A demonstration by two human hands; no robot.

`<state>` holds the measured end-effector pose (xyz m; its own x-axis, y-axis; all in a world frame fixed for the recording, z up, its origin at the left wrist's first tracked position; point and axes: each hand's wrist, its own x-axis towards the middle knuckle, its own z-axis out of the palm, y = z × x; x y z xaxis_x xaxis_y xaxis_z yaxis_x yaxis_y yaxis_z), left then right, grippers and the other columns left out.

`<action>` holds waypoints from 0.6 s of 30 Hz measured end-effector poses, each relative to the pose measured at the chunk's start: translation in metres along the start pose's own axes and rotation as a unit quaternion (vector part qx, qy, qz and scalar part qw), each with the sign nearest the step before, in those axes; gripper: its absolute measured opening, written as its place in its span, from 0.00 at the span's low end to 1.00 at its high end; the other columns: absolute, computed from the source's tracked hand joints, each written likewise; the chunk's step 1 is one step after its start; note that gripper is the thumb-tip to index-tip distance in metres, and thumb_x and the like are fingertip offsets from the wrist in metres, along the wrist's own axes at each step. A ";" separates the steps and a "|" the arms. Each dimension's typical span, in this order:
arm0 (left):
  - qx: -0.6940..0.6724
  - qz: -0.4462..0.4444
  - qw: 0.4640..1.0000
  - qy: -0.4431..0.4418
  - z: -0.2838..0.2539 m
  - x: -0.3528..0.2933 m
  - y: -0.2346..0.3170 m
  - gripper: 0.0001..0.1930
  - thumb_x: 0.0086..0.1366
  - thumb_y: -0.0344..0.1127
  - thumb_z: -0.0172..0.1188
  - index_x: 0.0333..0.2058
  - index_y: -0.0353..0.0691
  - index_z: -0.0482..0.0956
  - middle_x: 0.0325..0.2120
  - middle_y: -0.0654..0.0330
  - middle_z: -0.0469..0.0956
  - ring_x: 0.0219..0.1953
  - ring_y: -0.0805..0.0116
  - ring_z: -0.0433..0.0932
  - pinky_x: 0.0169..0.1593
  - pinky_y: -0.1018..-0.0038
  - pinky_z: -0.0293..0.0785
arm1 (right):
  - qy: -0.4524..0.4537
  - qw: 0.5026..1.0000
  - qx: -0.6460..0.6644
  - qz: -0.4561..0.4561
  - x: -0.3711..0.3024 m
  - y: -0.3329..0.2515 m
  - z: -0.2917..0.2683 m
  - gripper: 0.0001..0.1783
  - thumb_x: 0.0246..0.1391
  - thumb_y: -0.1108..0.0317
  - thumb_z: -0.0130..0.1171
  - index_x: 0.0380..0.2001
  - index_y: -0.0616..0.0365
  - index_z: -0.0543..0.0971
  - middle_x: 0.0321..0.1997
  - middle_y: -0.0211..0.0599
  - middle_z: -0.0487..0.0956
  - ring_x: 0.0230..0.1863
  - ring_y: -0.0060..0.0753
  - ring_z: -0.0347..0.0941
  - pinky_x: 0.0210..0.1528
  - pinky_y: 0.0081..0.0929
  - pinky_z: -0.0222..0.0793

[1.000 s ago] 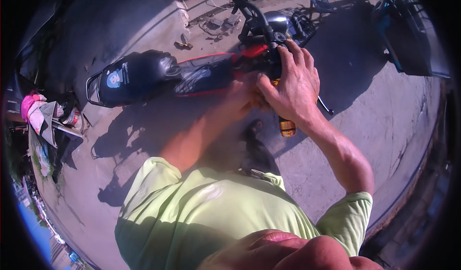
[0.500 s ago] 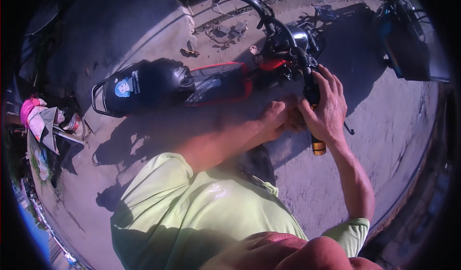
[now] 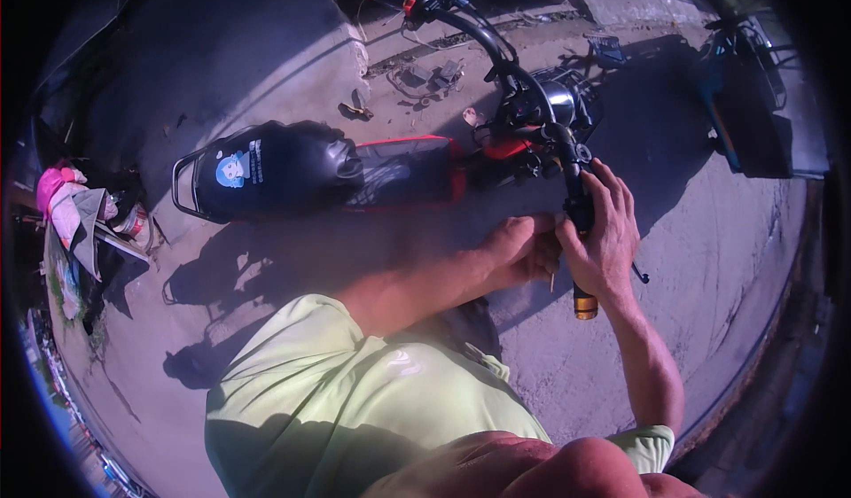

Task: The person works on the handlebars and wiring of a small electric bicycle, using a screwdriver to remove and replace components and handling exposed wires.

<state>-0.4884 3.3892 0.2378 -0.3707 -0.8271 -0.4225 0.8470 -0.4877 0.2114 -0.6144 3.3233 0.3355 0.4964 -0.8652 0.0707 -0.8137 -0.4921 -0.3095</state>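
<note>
Sunlit grey concrete ground [image 3: 691,268]. Curved black metal handlebar [image 3: 560,136], gold-tipped: 12 to 4 o'clock. Bare right hand [image 3: 610,232], 3 o'clock: fingers loosely closed over bar. Bare left hand [image 3: 525,252], beside: fingers curled, hold unclear. Step, apparently: two-handed handlebar work; next move calls for steadiness.

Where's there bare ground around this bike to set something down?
Mainly the sunlit concrete between the right forearm and dark vehicle; also left, between the shirt and pile. It's crowded at the handlebar, around the left hand and right hand.
</note>
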 end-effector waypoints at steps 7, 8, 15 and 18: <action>-0.011 -0.025 0.999 0.030 -0.003 0.000 0.001 0.12 0.76 0.47 0.54 0.37 0.47 0.77 0.19 0.68 0.71 0.17 0.76 0.68 0.21 0.78 0.65 | 0.002 1.000 0.012 0.008 -0.004 -0.002 -0.002 0.38 0.46 0.54 0.62 0.62 0.57 0.76 0.73 0.45 0.69 0.76 0.58 0.60 0.71 0.55 0.64; -0.012 -0.025 0.999 0.036 -0.002 0.000 0.002 0.12 0.76 0.47 0.54 0.36 0.47 0.77 0.19 0.69 0.70 0.17 0.76 0.68 0.21 0.78 0.64 | -0.004 1.000 0.009 0.009 -0.004 -0.002 -0.002 0.38 0.45 0.55 0.63 0.62 0.57 0.77 0.74 0.45 0.69 0.76 0.58 0.59 0.71 0.55 0.64; -0.034 -0.061 0.997 0.017 0.001 0.005 0.008 0.15 0.76 0.46 0.53 0.34 0.44 0.78 0.18 0.67 0.70 0.17 0.75 0.70 0.21 0.77 0.65 | -0.019 1.000 0.001 0.003 0.001 0.006 -0.002 0.40 0.45 0.55 0.64 0.63 0.56 0.74 0.74 0.47 0.67 0.75 0.58 0.58 0.71 0.54 0.62; 0.064 0.018 0.998 -0.013 0.003 -0.003 0.009 0.17 0.76 0.48 0.51 0.34 0.41 0.78 0.20 0.62 0.74 0.19 0.71 0.75 0.22 0.75 0.71 | -0.015 1.000 0.000 -0.022 0.002 0.010 0.000 0.39 0.45 0.55 0.63 0.63 0.57 0.74 0.73 0.48 0.68 0.75 0.58 0.59 0.71 0.54 0.63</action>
<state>-0.4806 3.3860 0.2432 -0.3523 -0.8509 -0.3898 0.8051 -0.4879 0.3372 -0.6221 3.3167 0.3324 0.5412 -0.8391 0.0560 -0.7906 -0.5303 -0.3061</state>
